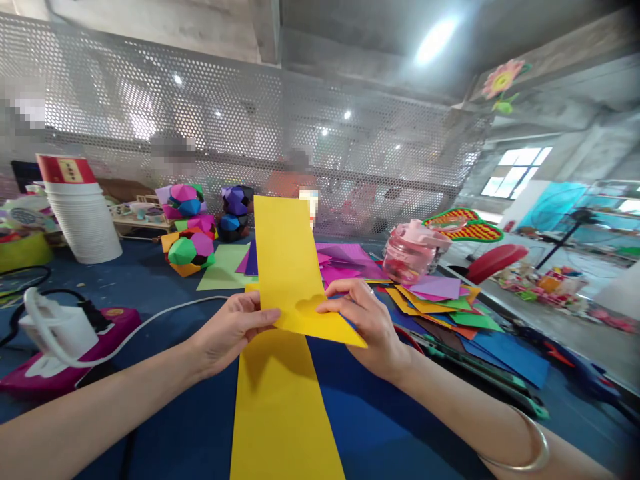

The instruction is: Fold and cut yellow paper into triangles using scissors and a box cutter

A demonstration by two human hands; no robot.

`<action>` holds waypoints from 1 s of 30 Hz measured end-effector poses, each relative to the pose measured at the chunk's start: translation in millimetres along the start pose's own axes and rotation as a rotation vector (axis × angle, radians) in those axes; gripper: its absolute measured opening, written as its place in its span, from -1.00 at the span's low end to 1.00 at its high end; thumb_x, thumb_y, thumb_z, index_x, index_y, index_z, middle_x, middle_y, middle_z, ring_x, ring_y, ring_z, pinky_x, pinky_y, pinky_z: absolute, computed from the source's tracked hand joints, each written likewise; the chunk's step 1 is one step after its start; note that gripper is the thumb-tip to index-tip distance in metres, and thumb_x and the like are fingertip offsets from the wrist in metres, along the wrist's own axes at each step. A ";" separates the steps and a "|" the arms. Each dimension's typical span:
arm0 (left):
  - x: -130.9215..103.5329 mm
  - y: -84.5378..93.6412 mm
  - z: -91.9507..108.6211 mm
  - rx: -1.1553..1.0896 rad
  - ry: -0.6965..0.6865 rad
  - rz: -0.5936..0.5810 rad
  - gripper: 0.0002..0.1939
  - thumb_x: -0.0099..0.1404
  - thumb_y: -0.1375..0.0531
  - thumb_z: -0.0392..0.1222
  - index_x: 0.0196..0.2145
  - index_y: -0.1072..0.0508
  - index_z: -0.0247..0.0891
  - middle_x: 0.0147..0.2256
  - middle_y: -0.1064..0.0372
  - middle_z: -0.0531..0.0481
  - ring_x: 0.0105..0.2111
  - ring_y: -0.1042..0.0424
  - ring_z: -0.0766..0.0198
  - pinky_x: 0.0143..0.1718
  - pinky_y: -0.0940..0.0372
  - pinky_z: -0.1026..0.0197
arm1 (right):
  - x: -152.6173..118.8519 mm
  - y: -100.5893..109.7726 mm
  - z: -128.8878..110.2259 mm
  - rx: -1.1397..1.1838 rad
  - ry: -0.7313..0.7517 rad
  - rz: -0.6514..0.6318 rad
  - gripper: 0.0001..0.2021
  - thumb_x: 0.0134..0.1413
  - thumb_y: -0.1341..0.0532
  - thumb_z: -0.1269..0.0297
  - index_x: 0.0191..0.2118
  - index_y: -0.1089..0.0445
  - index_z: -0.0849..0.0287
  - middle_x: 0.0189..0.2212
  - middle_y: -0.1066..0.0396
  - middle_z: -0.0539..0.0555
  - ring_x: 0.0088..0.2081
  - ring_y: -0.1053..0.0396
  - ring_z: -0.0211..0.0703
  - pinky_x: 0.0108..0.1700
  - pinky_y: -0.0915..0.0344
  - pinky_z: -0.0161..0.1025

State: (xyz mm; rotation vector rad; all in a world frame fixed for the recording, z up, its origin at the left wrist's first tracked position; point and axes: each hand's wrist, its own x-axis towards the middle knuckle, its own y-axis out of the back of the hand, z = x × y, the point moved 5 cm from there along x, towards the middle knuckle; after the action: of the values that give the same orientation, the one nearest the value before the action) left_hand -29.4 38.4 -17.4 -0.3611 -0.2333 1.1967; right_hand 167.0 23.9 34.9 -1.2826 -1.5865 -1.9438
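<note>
- The yellow paper strip (287, 400) runs off the near edge, so its full length is unseen.
- Both forearms are cut off at the near edge.
- Far figures behind the mesh screen (250, 133) are blurred.
- The printing on the paper cups (83, 213) is probably too small to read.

The scene is bright and evenly lit. A ceiling lamp (435, 39) glares white overhead, and small lights sparkle through the perforated metal screen (250, 127). Daylight pours through a window (517, 170) at the right, washed out. The yellow paper strip (287, 373) carries a soft shadow beneath its fold. Straight lines bow strongly toward the edges, and the corners smear. Some background patches are pixelated.
</note>
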 end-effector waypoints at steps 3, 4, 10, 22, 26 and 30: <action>1.1 0.3 0.9 -0.031 -0.008 0.005 -0.67 0.09 -0.45 -0.24 -0.14 -0.62 -0.29 -0.16 -0.60 -0.14 -0.21 -0.58 0.16 -0.14 -0.46 0.26 | 0.7 0.0 4.4 0.045 -0.102 0.056 -0.84 0.16 -0.22 0.51 -0.20 -0.48 0.14 -0.09 -0.36 0.18 -0.06 -0.37 -0.06 -0.07 -0.33 -0.09; 1.5 1.2 0.9 -0.047 -0.010 0.014 -0.66 0.08 -0.46 -0.25 -0.15 -0.62 -0.29 -0.16 -0.60 -0.13 -0.21 -0.58 0.17 -0.13 -0.46 0.25 | 0.8 -0.5 6.1 0.058 -0.136 0.076 -0.87 0.17 -0.24 0.47 -0.22 -0.49 0.12 -0.06 -0.36 0.18 -0.02 -0.37 -0.04 -0.03 -0.32 -0.06; 4.0 3.5 2.2 -0.072 -0.042 0.001 -0.72 0.07 -0.47 -0.24 -0.22 -0.65 -0.31 -0.18 -0.61 -0.10 -0.23 -0.57 0.24 -0.15 -0.44 0.34 | -2.2 -11.8 20.2 0.327 -0.369 0.110 -0.95 0.17 -0.29 0.29 -0.32 -0.51 0.04 -0.01 -0.43 0.14 0.10 -0.36 0.02 0.10 -0.29 0.01; -3.1 -7.6 9.7 0.200 -0.169 -0.053 -0.61 0.04 -0.49 -0.12 -0.15 -0.63 -0.18 -0.17 -0.61 -0.07 -0.19 -0.56 0.16 -0.13 -0.41 0.22 | -12.1 -22.6 20.5 0.497 -0.625 0.052 -0.79 0.17 -0.28 0.12 -0.15 -0.47 0.11 -0.28 -0.56 0.08 -0.28 -0.50 -0.07 -0.22 -0.44 -0.19; -2.3 -4.1 5.7 0.263 -0.145 0.003 -0.65 0.10 -0.45 -0.07 -0.15 -0.63 -0.22 -0.14 -0.60 -0.12 -0.17 -0.56 0.11 -0.17 -0.41 0.21 | -11.9 -23.3 19.1 0.515 -0.628 0.045 -0.81 0.18 -0.28 0.14 -0.16 -0.47 0.09 -0.29 -0.54 0.06 -0.21 -0.50 -0.05 -0.14 -0.43 -0.16; -1.0 -0.6 3.6 0.222 -0.158 -0.008 -0.64 0.09 -0.45 -0.10 -0.14 -0.64 -0.22 -0.15 -0.60 -0.13 -0.13 -0.55 0.10 -0.09 -0.41 0.19 | -12.9 -24.7 19.2 0.587 -0.638 0.087 -0.79 0.13 -0.33 0.15 -0.15 -0.40 0.08 -0.24 -0.53 0.05 -0.20 -0.50 -0.10 -0.13 -0.44 -0.18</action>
State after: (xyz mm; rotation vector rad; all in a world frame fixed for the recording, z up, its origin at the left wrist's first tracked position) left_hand -30.6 37.8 -13.9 -0.0714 -0.2353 1.2311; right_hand 164.5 45.7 9.2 -1.7285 -2.1147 -0.9111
